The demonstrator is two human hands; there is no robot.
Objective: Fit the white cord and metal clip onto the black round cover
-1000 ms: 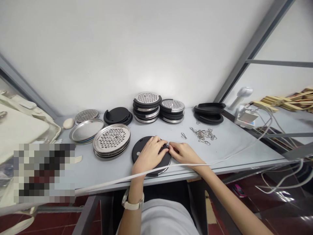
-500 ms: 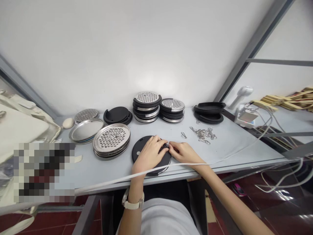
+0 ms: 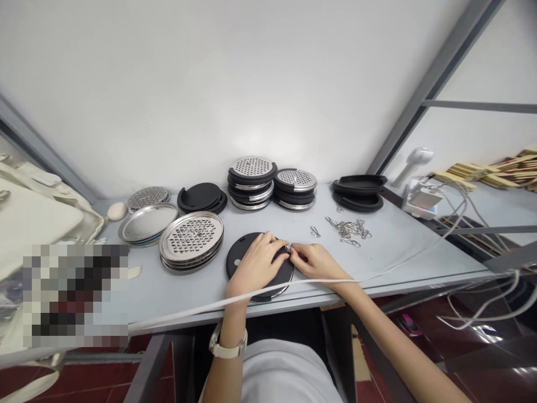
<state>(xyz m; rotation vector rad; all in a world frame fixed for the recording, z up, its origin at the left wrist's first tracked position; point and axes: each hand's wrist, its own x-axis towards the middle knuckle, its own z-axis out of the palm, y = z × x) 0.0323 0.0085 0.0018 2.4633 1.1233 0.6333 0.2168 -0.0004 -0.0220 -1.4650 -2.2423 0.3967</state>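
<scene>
A round black disc [image 3: 238,252] with a shiny metal edge lies near the table's front edge. My left hand [image 3: 260,260] lies over it and holds it, with thumb and forefinger at the disc's right side. A small metal clip [image 3: 287,247] shows at that rim, between my two hands. From the right, my right hand [image 3: 312,260] pinches the clip with its fingertips. The clip's lower part is hidden by the fingers. Right of the hands lies a single loose metal clip [image 3: 315,232], and beyond it a pile of similar clips [image 3: 350,228].
Perforated metal grater discs [image 3: 192,238] are stacked at left, beside plain metal discs [image 3: 151,222]. Assembled stacks [image 3: 251,182] and black rings [image 3: 359,193] stand along the wall. A white cable [image 3: 201,309] crosses in front of my wrists. A white device [image 3: 422,198] stands at right.
</scene>
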